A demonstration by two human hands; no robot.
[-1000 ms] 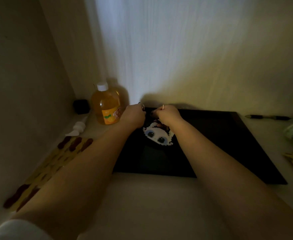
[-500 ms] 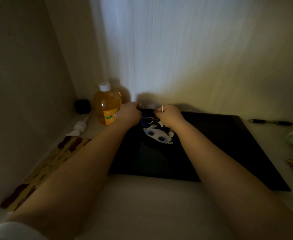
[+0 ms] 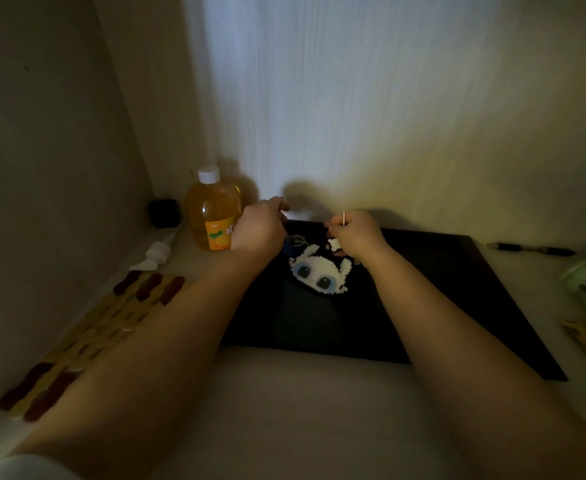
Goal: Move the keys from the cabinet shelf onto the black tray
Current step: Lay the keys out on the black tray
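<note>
Black tray point(image 3: 440, 289), orange bottle point(image 3: 213, 216), white pixel-patterned charm point(image 3: 319, 273), perhaps blue-eyed.

**Shelf layout around the tray**

A flat black rectangular tray point(image 3: 440, 306) lies mid-shelf, a white pixel-bead charm with keys point(image 3: 319, 275) on its far-left part. Left of it stands a clear plastic bottle of orange drink point(image 3: 213, 216); behind its right corner lies a dark pen point(image 3: 530, 250).

Head camera looks forward-down, close over the shelf point(image 3: 302, 403).
</note>
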